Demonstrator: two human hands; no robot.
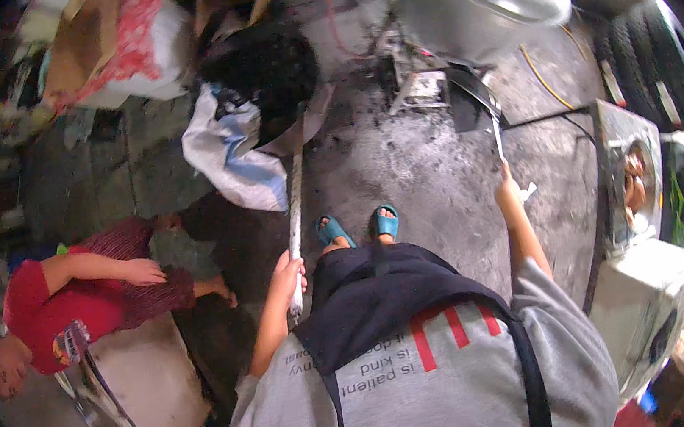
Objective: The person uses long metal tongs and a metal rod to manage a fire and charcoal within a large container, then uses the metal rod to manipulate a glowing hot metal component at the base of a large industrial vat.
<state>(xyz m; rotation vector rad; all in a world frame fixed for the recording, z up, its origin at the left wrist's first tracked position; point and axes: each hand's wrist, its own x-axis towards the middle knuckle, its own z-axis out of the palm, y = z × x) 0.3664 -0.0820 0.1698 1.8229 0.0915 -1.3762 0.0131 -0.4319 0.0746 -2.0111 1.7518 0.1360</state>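
My left hand is closed around the lower part of a long whitish shaft. The shaft's far end reaches a grey blade-like piece, perhaps a shovel, beside a heap of black material. A white and blue woven sack lies crumpled left of the shaft. My right hand grips the light handle of a long tool whose far end lies by a black flat piece, near a large lidded metal pot. The tool's head is too blurred to name.
A person in a red shirt sits at the left. Cardboard boxes and a white and red sack stand at the back left. Tyres, a metal box with a round opening and a white appliance casing line the right. A yellow hose crosses the floor.
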